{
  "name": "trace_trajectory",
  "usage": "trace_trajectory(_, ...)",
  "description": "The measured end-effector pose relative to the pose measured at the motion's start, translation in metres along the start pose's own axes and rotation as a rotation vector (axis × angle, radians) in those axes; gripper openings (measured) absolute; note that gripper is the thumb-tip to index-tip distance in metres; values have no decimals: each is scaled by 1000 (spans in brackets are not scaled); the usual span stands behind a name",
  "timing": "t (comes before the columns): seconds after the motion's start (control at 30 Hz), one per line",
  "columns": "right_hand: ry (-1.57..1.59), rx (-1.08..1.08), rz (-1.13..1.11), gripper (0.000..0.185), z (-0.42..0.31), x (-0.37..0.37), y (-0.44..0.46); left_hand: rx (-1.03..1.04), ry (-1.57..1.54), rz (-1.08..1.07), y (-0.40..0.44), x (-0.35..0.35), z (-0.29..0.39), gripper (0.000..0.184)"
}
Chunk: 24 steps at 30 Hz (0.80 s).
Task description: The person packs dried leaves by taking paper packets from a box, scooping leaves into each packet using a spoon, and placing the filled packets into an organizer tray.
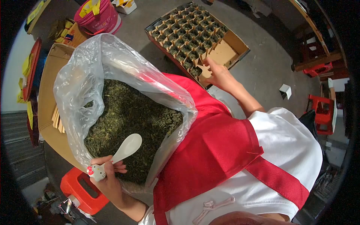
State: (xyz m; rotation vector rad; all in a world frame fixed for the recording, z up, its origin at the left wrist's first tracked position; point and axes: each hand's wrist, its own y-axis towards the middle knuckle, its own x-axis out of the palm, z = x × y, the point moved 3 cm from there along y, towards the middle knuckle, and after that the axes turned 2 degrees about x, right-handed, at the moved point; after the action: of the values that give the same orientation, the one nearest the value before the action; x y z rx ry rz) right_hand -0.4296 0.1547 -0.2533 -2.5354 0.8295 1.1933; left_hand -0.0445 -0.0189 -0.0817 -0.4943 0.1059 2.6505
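Observation:
My left hand (108,176) grips a white spoon (129,146) whose handle ends in a cat head with a red bow. The spoon's bowl is over dark green dried leaves, which look like tea (123,112), in a large clear plastic bag (80,75). Off to the upper right, my right hand (219,75) has its thumb and fingers apart at the near edge of a shallow cardboard box (234,47). Rows of small compartments (187,30) in this box hold dark leaf matter. Bare cardboard shows at the box's right end.
The bag sits in a larger cardboard carton (47,123), against my red apron (210,150). A pink bucket (99,18) stands behind it. Red plastic stools are at the lower left (84,191) and far right (320,112). A small white object (285,91) lies on the grey floor.

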Motion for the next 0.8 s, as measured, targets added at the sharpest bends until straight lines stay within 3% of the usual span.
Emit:
trace_trajectory(0.13,-73,-59,21,46,-24,-23,-2,-20,-24,6,0,-1,-2,13)
trace_trajectory(0.33,133,-470,136,24,-120,-52,48,-33,53,-70,4,10,11,12)
trace_trajectory(0.43,176,-814,246,20,-188,-67,84,76,288,-185,13,12,12,11)
trace_trajectory(0.47,205,-895,243,20,-214,-71,93,257,590,-254,19,16,22,14)
trace_trajectory(0.5,219,-1010,274,20,-240,-75,101,379,642,-287,22,23,26,15)
trace_trajectory(0.53,237,-1124,310,20,-264,-77,109,330,725,-305,26,33,22,19)
trace_trajectory(0.57,224,-1243,343,20,-286,-73,118,475,702,-330,33,38,6,22)
trace_trajectory(0.6,193,-1246,185,20,-301,-68,120,519,665,-349,36,48,1,18)
trace_trajectory(0.7,287,-1408,65,12,-358,-51,155,622,535,-401,46,71,-7,10)
trace_trajectory(0.8,96,-1473,-140,8,-390,-16,190,571,354,-385,51,81,-1,7)
